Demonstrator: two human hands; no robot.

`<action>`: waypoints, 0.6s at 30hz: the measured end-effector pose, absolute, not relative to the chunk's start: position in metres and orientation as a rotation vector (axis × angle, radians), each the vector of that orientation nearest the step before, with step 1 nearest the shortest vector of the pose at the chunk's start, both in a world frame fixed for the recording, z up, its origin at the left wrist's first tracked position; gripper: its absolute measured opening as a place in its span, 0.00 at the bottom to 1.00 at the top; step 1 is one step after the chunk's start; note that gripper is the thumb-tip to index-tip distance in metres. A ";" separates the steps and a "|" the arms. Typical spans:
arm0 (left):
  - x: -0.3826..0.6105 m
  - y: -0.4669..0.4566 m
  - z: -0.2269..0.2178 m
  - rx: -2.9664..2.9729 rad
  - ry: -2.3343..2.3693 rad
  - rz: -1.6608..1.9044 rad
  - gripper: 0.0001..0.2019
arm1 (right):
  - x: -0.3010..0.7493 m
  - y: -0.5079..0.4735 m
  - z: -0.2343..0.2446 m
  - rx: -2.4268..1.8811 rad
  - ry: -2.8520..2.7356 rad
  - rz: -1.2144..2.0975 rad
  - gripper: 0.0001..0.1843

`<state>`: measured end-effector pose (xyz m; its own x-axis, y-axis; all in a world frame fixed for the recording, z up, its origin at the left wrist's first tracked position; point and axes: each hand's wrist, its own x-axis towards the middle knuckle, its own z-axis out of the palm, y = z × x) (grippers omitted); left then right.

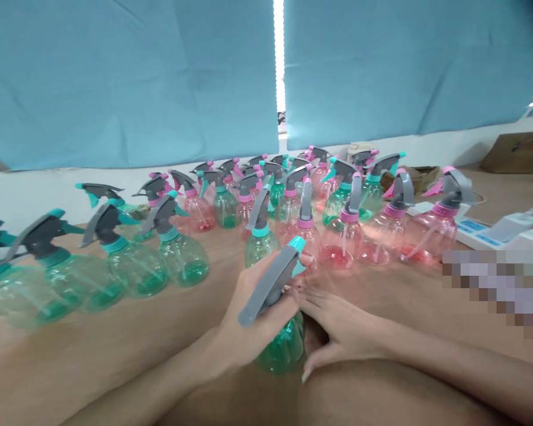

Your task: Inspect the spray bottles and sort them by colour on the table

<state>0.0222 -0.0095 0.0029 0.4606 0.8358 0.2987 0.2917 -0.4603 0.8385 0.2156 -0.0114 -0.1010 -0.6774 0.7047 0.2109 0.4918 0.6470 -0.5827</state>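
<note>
My left hand (253, 313) is closed around the neck of a green spray bottle (281, 349) with a grey and teal trigger head. The bottle is slightly tilted, low in the middle of the view, with its nozzle pointing away from me. My right hand (342, 325) is against the bottle's right side, fingers stretched out and thumb apart. Its fingertips are partly hidden near my left hand and the bottle's neck. Just beyond stand another green spray bottle (260, 241) and a pink spray bottle (341, 239).
Several green spray bottles (184, 260) line the left side of the table (169, 349). More pink and green ones crowd the back. A white power strip (482, 234) with plugged-in chargers lies at right. Blue blinds (128, 83) hang behind.
</note>
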 end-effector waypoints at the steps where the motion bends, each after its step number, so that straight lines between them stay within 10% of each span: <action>1: 0.022 -0.010 0.004 1.985 0.949 0.956 0.04 | 0.218 -0.011 -0.101 -0.950 -2.450 0.683 0.53; 18: 0.022 -0.005 0.007 1.983 0.895 0.801 0.09 | 0.245 -0.007 -0.111 -1.084 -2.494 0.603 0.51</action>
